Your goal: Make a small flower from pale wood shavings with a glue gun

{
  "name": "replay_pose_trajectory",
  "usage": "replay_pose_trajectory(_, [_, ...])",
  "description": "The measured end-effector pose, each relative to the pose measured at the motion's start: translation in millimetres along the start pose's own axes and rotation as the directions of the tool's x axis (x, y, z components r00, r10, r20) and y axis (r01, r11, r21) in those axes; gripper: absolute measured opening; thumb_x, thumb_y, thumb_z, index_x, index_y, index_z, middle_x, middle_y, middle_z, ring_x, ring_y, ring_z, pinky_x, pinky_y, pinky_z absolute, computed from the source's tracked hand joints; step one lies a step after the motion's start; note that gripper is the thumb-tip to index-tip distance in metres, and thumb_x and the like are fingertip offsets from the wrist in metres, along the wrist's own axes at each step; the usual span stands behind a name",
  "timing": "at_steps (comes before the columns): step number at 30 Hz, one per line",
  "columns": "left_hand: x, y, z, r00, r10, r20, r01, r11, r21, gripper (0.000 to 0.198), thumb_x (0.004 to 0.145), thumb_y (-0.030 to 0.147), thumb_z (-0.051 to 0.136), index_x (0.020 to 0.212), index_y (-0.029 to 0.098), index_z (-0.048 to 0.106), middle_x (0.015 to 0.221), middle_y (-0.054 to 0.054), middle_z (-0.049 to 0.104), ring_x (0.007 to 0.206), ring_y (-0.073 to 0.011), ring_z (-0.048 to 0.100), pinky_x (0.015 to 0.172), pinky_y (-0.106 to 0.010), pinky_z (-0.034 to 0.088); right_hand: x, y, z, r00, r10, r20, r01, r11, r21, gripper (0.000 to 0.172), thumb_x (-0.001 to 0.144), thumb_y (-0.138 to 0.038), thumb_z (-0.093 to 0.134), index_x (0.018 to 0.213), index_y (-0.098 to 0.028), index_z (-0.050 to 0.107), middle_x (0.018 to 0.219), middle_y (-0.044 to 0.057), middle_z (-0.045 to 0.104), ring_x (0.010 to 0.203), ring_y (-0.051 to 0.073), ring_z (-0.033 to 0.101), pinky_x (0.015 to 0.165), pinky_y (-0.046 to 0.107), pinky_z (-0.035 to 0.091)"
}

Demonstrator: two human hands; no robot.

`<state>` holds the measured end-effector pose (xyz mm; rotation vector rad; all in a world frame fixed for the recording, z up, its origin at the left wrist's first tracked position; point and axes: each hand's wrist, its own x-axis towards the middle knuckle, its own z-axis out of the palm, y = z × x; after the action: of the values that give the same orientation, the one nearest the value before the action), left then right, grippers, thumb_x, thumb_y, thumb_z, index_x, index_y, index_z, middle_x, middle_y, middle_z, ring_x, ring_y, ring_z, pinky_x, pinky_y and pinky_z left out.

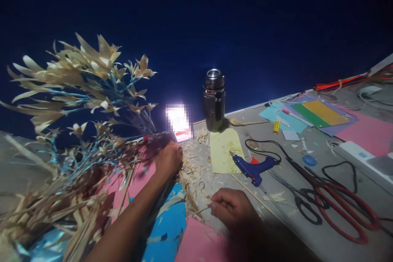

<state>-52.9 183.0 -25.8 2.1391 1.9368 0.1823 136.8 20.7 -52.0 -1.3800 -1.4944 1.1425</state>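
My left hand (168, 157) reaches forward over dry husk scraps (188, 176), just short of a bright, blurred-out lit rectangle (178, 122). Its fingers are curled, and what they hold, if anything, is hidden. Lower and to the right, my right hand (231, 208) pinches the end of a thin dry strip (202, 211) between thumb and fingers. Beyond it, a blue glue gun (253, 168) lies partly on a pale yellow sheet (224, 141). Left of my left arm stands a bunch of dried husk flowers (101, 63) on blue stems.
A dark metal flask (214, 104) stands at the table's far edge. On the right lie large red-handled scissors (344, 208), smaller black-handled scissors (302, 198), a yellow cylinder (276, 127) and coloured sheets (319, 112). Blue (166, 225) and pink sheets (199, 243) lie in front, husks (82, 229) at left.
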Motion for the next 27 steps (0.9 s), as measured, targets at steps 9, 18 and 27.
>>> replay_pose_trajectory(9, [3, -7, 5.0, 0.997, -0.067, -0.028, 0.065, 0.996, -0.059, 0.007, 0.083, 0.024, 0.061, 0.088, 0.022, 0.066, 0.079, -0.002, 0.073, 0.073, -0.0196, 0.067, 0.058, -0.028, 0.036, -1, 1, 1, 1.0, 0.014, 0.007, -0.014, 1.0, -0.007, 0.017, 0.08, -0.027, 0.06, 0.066, -0.018, 0.067, 0.062, 0.0, 0.064, 0.059, 0.013, 0.053, 0.06, 0.026, 0.034])
replay_pose_trajectory(18, [4, 3, 8.1, 0.999, 0.001, -0.052, -0.002, 1.0, -0.029, 0.023, 0.093, 0.024, 0.053, 0.074, 0.018, 0.064, 0.092, -0.009, 0.067, 0.074, -0.0213, 0.065, 0.062, -0.031, 0.036, 0, -2, 0, 1.0, 0.02, 0.018, -0.021, 1.0, 0.016, 0.018, 0.08, -0.028, 0.06, 0.067, -0.018, 0.067, 0.063, 0.001, 0.064, 0.06, 0.014, 0.053, 0.058, 0.026, 0.033])
replay_pose_trajectory(27, [-12, 11, -17.7, 1.0, -0.001, 0.011, 0.006, 0.914, -0.406, 0.021, 0.093, 0.03, 0.045, 0.074, 0.022, 0.048, 0.071, -0.001, 0.053, 0.063, -0.0172, 0.055, 0.057, -0.027, 0.041, 3, -3, -5, 0.984, 0.165, 0.072, -0.178, 0.948, 0.263, 0.019, 0.08, -0.031, 0.066, 0.069, -0.016, 0.071, 0.061, 0.001, 0.066, 0.055, 0.012, 0.05, 0.053, 0.025, 0.033])
